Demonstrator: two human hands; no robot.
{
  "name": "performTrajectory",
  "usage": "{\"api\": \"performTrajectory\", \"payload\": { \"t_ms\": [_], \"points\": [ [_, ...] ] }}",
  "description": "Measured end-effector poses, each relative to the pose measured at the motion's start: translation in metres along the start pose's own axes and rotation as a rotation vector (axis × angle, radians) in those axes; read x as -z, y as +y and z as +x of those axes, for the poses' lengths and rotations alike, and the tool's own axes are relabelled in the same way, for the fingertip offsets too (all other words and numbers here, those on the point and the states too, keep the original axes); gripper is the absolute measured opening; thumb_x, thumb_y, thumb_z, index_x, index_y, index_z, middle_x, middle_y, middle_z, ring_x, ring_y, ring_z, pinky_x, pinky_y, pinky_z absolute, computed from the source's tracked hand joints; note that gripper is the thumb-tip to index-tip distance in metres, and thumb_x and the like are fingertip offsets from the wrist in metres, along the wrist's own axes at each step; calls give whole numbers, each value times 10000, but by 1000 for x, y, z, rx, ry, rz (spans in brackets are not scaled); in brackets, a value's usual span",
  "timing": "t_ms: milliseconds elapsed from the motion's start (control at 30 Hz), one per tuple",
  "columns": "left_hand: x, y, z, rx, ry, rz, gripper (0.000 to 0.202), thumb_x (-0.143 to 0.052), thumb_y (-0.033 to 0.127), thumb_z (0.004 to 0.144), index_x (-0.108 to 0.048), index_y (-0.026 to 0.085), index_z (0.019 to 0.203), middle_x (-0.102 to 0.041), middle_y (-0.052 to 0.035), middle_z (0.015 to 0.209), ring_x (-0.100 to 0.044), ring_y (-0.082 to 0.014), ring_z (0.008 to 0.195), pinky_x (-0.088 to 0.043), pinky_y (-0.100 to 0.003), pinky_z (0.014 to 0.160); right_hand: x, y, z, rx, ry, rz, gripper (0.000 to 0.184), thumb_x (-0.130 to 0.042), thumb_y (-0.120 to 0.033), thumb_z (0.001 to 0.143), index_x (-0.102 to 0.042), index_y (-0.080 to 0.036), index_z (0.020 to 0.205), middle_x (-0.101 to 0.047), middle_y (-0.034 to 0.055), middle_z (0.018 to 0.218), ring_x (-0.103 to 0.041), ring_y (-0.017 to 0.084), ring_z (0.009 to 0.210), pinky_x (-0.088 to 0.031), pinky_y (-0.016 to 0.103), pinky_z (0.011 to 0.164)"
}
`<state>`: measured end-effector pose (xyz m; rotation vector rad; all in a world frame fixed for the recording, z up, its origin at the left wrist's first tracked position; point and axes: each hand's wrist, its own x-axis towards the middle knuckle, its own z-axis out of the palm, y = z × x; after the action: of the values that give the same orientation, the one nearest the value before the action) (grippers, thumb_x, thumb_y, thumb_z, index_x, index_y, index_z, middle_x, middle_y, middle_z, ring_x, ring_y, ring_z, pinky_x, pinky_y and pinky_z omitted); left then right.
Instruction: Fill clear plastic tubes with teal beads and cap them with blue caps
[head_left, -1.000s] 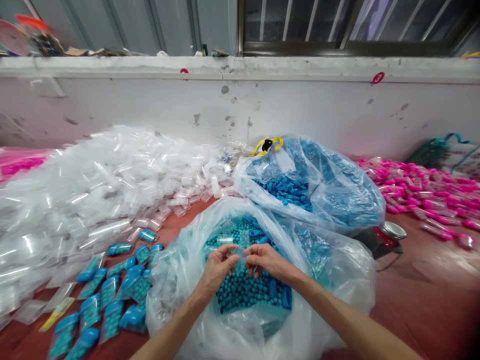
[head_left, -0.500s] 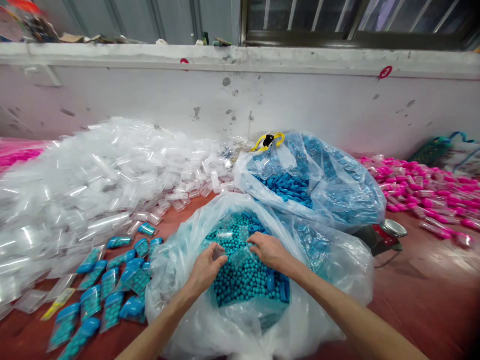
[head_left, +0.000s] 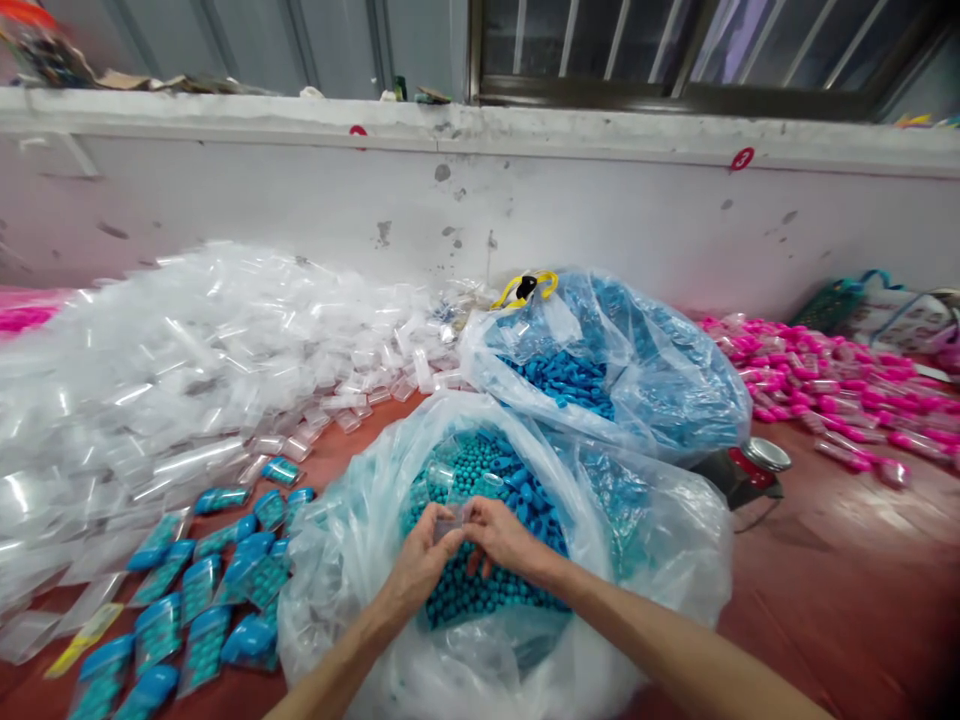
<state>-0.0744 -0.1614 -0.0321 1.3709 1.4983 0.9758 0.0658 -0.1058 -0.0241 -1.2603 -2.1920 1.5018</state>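
My left hand [head_left: 421, 562] pinches a small clear plastic container [head_left: 448, 522] over the open bag. My right hand [head_left: 501, 535] has its fingers closed at the container's right end, so the two hands meet. Below them the large clear plastic bag [head_left: 337, 560] holds turquoise beads [head_left: 487, 598], with blue caps [head_left: 527, 492] mixed in at the right. A couple more clear containers [head_left: 441, 482] lie on the beads just beyond my fingers. Whether the held container has anything inside, I cannot make out.
Left of the bag lie several bead-filled containers with blue caps [head_left: 201, 588] and a yellow strip [head_left: 84, 640]. Behind them rises a heap of clear containers [head_left: 187, 340]. A second bag of blue caps [head_left: 660, 370], a round metal-topped object [head_left: 766, 455] and pink-capped tubes [head_left: 832, 380] are to the right.
My hands were apart over the beads and have come together. The right hand moved left and down to the container at my left fingers. The view has shifted slightly.
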Motion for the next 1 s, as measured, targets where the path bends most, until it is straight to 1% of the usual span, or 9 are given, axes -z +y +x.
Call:
{"api": "performTrajectory", "payload": {
  "t_ms": [67, 200, 267, 400, 500, 600, 733, 833, 1000],
  "points": [
    [-1, -4, 2, 27, -21, -95, 278, -507, 402, 740, -442, 187, 903, -554, 7, 776, -539, -158, 723, -428, -274, 664, -9, 0, -5, -9, 61, -19, 146, -383, -185, 815, -513, -172, 879, -636, -6, 709, -607, 125, 526, -427, 206, 464],
    [-1, -8, 2, 138, -88, -201, 631, -578, 406, 670, -295, 187, 1189, -479, 57, 702, -465, -104, 525, -371, -225, 490, -10, -6, -17, 80, 117, -552, 203, -453, -224, 793, -576, -175, 639, -663, 54, 677, -628, 198, 734, -440, 266, 646],
    [-1, -6, 1, 141, -123, -70, 623, -564, 369, 676, -312, 184, 1215, -510, 34, 739, -488, -120, 565, -392, -242, 528, -2, -11, -21, 95, 126, -734, 190, -451, -243, 807, -590, -185, 691, -662, 61, 706, -622, 207, 742, -438, 271, 637],
    [-7, -3, -6, -3, -90, 362, 399, -516, 214, 694, -454, 191, 1088, -572, -63, 1027, -535, -212, 927, -383, -341, 827, 25, -16, -12, 92, 369, -851, 182, -390, -143, 837, -535, -202, 931, -601, 82, 971, -580, 203, 868, -438, 267, 639],
    [-10, -6, -8, -13, -67, 460, 436, -506, 146, 668, -436, 176, 1098, -545, -101, 1127, -496, -233, 1049, -336, -371, 906, 45, -10, 2, 97, 333, -798, 172, -395, -106, 826, -514, -199, 909, -581, 69, 955, -578, 187, 857, -440, 264, 654],
    [-5, -6, -3, 65, -84, 229, 268, -539, 244, 674, -493, 177, 930, -596, -48, 880, -554, -205, 867, -406, -333, 794, 49, -5, 11, 87, 326, -570, 132, -403, -136, 832, -468, -193, 933, -578, 29, 888, -597, 142, 775, -453, 234, 636],
    [1, 6, 3, 121, -19, -371, 373, -608, 436, 642, -501, 167, 878, -564, -10, 789, -536, -150, 739, -426, -265, 672, 23, -8, 9, -102, 238, 194, 92, -401, -195, 831, -395, -185, 922, -533, -19, 765, -603, 121, 599, -447, 202, 449],
    [-3, 16, 2, 129, -22, -608, 438, -639, 442, 617, -461, 184, 923, -559, -1, 811, -538, -131, 717, -438, -259, 664, -2, -11, 0, -145, 162, 322, 61, -365, -208, 843, -420, -183, 836, -515, -28, 673, -595, 131, 588, -428, 197, 419],
    [-5, 11, -1, 172, -12, -257, 412, -555, 377, 687, -399, 208, 1028, -558, -6, 835, -568, -172, 752, -470, -289, 623, -5, -10, -18, 80, 202, -468, 124, -404, -162, 821, -526, -184, 811, -605, 23, 720, -581, 162, 701, -406, 234, 560]
  ]
}}
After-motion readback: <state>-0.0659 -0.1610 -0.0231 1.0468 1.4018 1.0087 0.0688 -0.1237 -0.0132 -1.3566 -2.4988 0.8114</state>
